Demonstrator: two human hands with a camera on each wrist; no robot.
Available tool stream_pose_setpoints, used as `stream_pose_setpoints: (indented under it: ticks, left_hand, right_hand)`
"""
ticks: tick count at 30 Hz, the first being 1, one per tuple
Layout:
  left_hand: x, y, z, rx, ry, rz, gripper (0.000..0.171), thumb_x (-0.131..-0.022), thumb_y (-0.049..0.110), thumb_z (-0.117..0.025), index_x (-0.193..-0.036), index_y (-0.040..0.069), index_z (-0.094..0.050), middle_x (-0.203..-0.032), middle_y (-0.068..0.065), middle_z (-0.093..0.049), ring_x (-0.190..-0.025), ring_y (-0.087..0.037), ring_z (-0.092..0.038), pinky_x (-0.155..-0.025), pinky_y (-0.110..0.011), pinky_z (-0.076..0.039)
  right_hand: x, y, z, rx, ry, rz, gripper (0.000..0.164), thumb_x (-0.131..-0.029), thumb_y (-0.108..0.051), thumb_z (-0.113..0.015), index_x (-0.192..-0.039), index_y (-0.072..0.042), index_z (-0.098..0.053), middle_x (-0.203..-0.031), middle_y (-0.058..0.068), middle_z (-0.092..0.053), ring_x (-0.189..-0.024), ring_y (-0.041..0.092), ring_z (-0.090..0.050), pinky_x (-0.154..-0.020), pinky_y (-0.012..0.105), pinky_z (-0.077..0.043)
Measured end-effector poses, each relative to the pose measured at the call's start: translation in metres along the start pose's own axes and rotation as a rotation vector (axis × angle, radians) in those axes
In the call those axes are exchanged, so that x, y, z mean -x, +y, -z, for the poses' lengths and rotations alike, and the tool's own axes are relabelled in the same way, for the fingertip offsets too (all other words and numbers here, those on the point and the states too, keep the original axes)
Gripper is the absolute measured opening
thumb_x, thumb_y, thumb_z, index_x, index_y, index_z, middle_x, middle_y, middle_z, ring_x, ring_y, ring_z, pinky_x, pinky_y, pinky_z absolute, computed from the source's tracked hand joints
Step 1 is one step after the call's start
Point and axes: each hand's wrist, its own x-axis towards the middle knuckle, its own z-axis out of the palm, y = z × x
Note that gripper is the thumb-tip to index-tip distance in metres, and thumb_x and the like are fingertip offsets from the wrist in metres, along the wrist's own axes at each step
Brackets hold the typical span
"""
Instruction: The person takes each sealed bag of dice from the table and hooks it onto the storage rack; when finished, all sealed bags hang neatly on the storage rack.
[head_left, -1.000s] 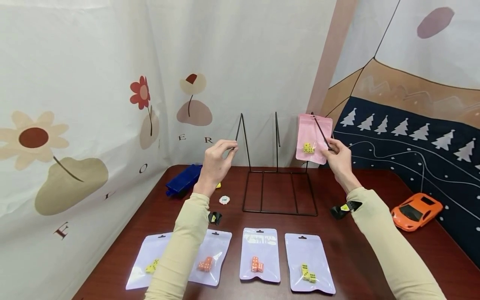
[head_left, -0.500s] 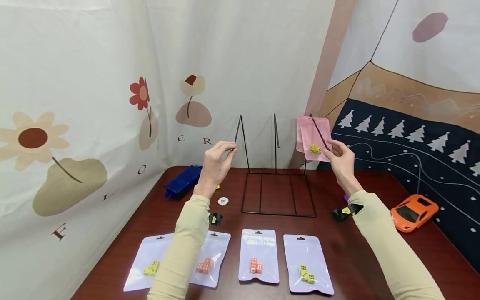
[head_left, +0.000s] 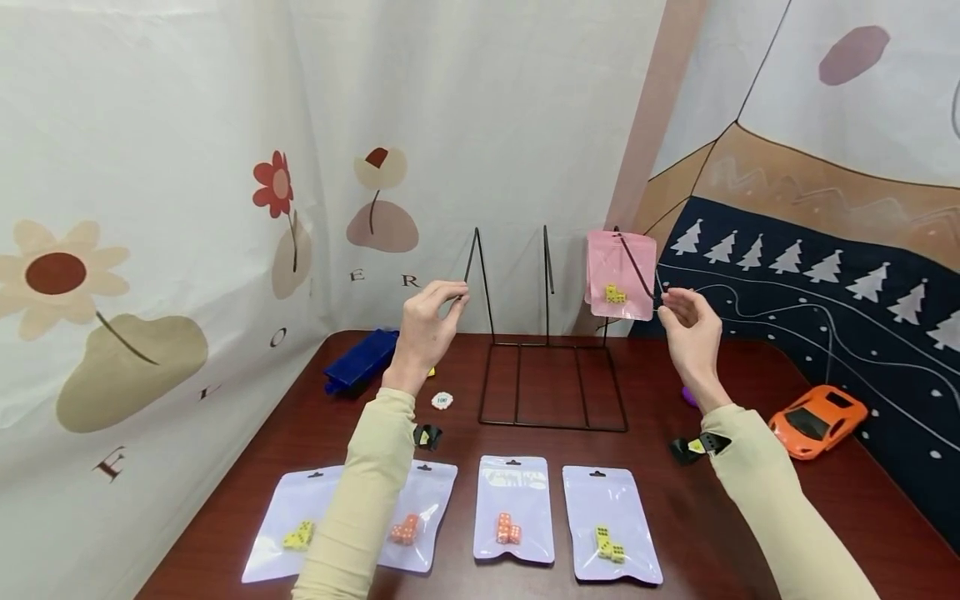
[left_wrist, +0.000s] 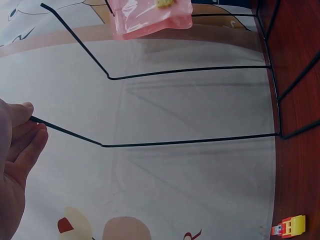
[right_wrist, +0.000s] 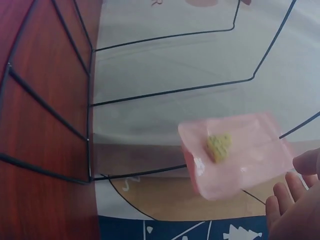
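A black wire display rack (head_left: 547, 343) with three prongs stands on the table. My left hand (head_left: 431, 329) pinches the tip of its left prong, as the left wrist view also shows. On the right prong hangs a pink zip bag (head_left: 622, 271) with yellow dice in it. The edge of another pink bag shows just behind it. My right hand (head_left: 693, 337) is beside the prong's tip, apart from it, with fingers loosely bent and nothing held. In the right wrist view the pink bag (right_wrist: 250, 150) hangs near the fingertips.
Several pale zip bags lie along the front, among them one with orange dice (head_left: 513, 500) and one with yellow dice (head_left: 611, 508). A blue object (head_left: 362, 362) and a poker chip (head_left: 442, 401) lie left of the rack, an orange toy car (head_left: 819, 422) to the right.
My right hand has let go at the right prong's tip and moved slightly right. The front pink bag has swung on its prong. My left hand has stayed on the left prong.
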Motion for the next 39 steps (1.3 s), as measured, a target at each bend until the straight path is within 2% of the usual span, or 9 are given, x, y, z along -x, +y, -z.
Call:
stream_pose_setpoints:
  ticks: [4, 7, 12, 16, 25, 32, 39]
  left_hand:
    - [0.0, -0.001, 0.001, 0.003, 0.003, 0.004, 0.014, -0.086, 0.001, -0.068, -0.1, -0.001, -0.071, -0.1, -0.013, -0.067, -0.092, -0.023, -0.065, -0.081, -0.031, -0.054]
    - [0.0, -0.001, 0.002, 0.0, -0.004, 0.003, 0.014, -0.086, 0.0, -0.068, -0.1, -0.002, -0.07, -0.1, -0.013, -0.067, -0.092, -0.023, -0.065, -0.082, -0.03, -0.054]
    - [-0.002, -0.002, 0.003, -0.01, -0.002, -0.008, 0.014, -0.086, -0.001, -0.068, -0.1, -0.001, -0.07, -0.1, -0.013, -0.067, -0.092, -0.023, -0.065, -0.081, -0.029, -0.054]
    - [-0.002, -0.003, 0.002, -0.009, 0.015, -0.008, 0.014, -0.086, -0.001, -0.069, -0.099, -0.001, -0.07, -0.1, -0.012, -0.067, -0.091, -0.024, -0.065, -0.081, -0.031, -0.054]
    - [0.001, 0.002, -0.002, -0.018, 0.048, -0.01, 0.015, -0.082, -0.005, -0.07, -0.097, -0.002, -0.07, -0.098, -0.013, -0.067, -0.091, -0.025, -0.066, -0.078, -0.033, -0.055]
    - [0.002, 0.002, -0.007, 0.005, 0.085, 0.008, 0.012, -0.083, -0.004, -0.07, -0.095, -0.001, -0.071, -0.099, -0.012, -0.068, -0.092, -0.024, -0.066, -0.08, -0.03, -0.054]
    - [0.007, 0.001, -0.01, 0.044, 0.134, 0.025, 0.012, -0.084, -0.003, -0.07, -0.096, -0.002, -0.071, -0.1, -0.012, -0.068, -0.089, -0.024, -0.066, -0.081, -0.026, -0.053]
  right_hand:
    - [0.01, 0.0, 0.002, -0.001, -0.01, 0.015, 0.023, -0.086, 0.01, -0.061, -0.11, 0.009, -0.06, -0.106, 0.026, -0.062, -0.089, 0.007, -0.06, -0.081, 0.014, -0.047]
    - [0.015, 0.003, 0.004, 0.016, -0.03, 0.01, 0.025, -0.086, 0.009, -0.063, -0.111, 0.01, -0.059, -0.103, 0.024, -0.063, -0.086, 0.005, -0.059, -0.078, 0.012, -0.047]
    - [0.021, 0.019, 0.008, 0.079, -0.121, -0.034, 0.03, -0.087, 0.001, -0.066, -0.116, 0.004, -0.059, -0.096, 0.012, -0.061, -0.084, 0.004, -0.057, -0.074, 0.009, -0.046]
    - [0.032, 0.022, 0.014, 0.136, -0.201, -0.048, 0.036, -0.089, -0.007, -0.067, -0.122, 0.003, -0.056, -0.098, 0.013, -0.059, -0.086, 0.005, -0.055, -0.074, 0.009, -0.045]
    - [0.06, 0.005, 0.035, 0.203, -0.322, -0.132, 0.041, -0.092, -0.026, -0.065, -0.124, -0.003, -0.053, -0.1, 0.008, -0.059, -0.086, 0.009, -0.055, -0.072, 0.012, -0.044]
    - [0.082, -0.011, 0.055, 0.248, -0.442, -0.157, 0.038, -0.095, -0.024, -0.061, -0.126, -0.006, -0.05, -0.104, 0.009, -0.059, -0.085, 0.011, -0.057, -0.071, 0.015, -0.048]
    - [0.097, -0.013, 0.064, 0.282, -0.54, -0.195, 0.033, -0.095, -0.02, -0.061, -0.122, -0.003, -0.05, -0.102, 0.012, -0.059, -0.08, 0.014, -0.059, -0.068, 0.025, -0.052]
